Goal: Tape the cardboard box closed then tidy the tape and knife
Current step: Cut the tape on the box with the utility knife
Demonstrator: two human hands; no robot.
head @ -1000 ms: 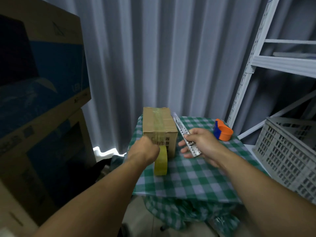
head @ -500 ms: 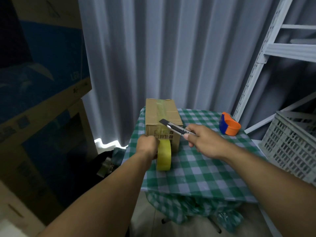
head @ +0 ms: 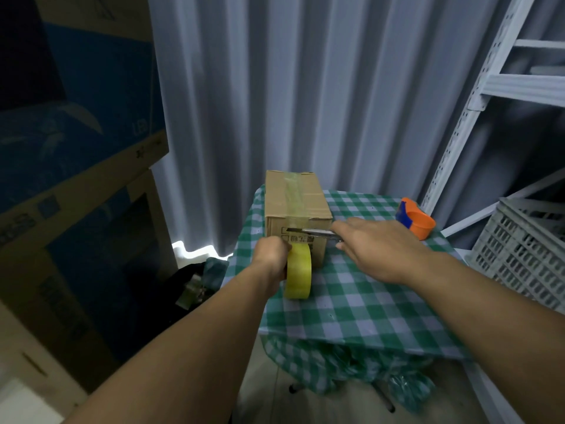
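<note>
Now left grip (head: 272, 255) clasps yellow tape roll (head: 299, 270); right grip (head: 371, 249) clasps knife (head: 312, 231).

Both my forearms reach forward from the bottom corners, bare to the wrist. My left hand (head: 273, 255) is closed in a fist, knuckles up, gripping the tape roll (head: 299, 270) by its rim. My right hand (head: 371, 246) is palm down with the wrist nearly straight, and its fingers pinch the knife (head: 312, 231), which points to the left
</note>
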